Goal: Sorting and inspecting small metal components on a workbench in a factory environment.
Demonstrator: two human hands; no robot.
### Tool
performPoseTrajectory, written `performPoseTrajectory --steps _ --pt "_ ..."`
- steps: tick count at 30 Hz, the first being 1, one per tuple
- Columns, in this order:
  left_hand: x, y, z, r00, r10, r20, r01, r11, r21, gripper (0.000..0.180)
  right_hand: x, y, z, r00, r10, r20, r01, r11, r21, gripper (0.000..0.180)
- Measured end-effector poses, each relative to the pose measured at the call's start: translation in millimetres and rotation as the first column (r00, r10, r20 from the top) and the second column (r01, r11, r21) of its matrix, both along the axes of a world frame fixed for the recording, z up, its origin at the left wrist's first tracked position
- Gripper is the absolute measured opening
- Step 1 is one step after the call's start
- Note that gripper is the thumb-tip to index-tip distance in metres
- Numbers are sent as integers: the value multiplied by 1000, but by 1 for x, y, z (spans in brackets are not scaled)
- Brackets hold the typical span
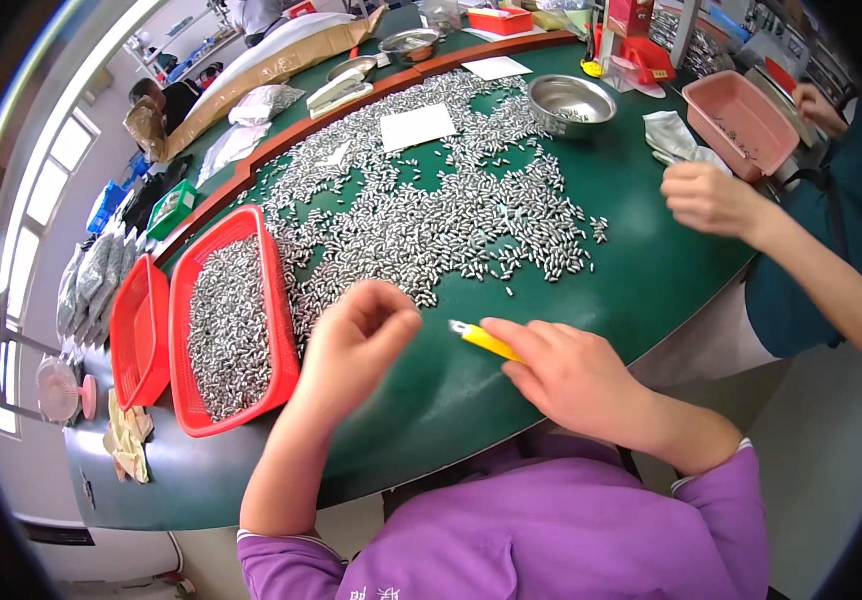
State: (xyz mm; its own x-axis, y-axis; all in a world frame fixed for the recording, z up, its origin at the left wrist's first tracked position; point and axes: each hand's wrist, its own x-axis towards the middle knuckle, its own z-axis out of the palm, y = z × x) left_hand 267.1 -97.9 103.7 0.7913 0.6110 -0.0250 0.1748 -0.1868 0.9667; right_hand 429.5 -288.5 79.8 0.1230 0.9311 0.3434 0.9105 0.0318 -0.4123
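My right hand [581,375] is wrapped round a yellow-handled tool [492,342] with a short silvery tip, which points left toward my other hand. The exact kind of tool is too small to make out. My left hand [363,335] is raised over the near edge of the parts, its fingers curled in and the thumb close to them. Anything between those fingers is hidden. Beyond both hands spreads a wide layer of small silvery metal parts [451,215], short and rounded. Left of my left hand, a red plastic basket [285,372] holds many more of them.
The green table [431,390] has a raised brown strip at the back. A second red basket [141,330] stands further left. White paper [418,127] and a steel bowl [572,104] lie beyond the parts. At right, a co-worker's hand [716,198] is near a pink tray [741,115].
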Motion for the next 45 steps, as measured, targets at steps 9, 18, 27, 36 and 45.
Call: performPoseTrajectory --steps 9,18,27,36,45 --pt "-11 21 -27 936 289 202 -109 782 -613 7 5 105 -4 972 187 140 -201 975 93 17" --pt "-23 16 -50 919 312 240 -32 666 -745 16 27 136 -36 985 167 37 -170 982 86 9" --pt "-24 13 -51 903 273 333 101 617 -780 11 29 134 -31 981 192 -35 -189 979 75 13" --pt "-23 10 -51 908 300 291 64 589 -806 18 22 132 -24 981 195 -15 -192 975 109 12" --pt "-27 6 -47 941 176 288 144 562 -814 11 21 134 -16 928 300 -219 -253 942 220 12"
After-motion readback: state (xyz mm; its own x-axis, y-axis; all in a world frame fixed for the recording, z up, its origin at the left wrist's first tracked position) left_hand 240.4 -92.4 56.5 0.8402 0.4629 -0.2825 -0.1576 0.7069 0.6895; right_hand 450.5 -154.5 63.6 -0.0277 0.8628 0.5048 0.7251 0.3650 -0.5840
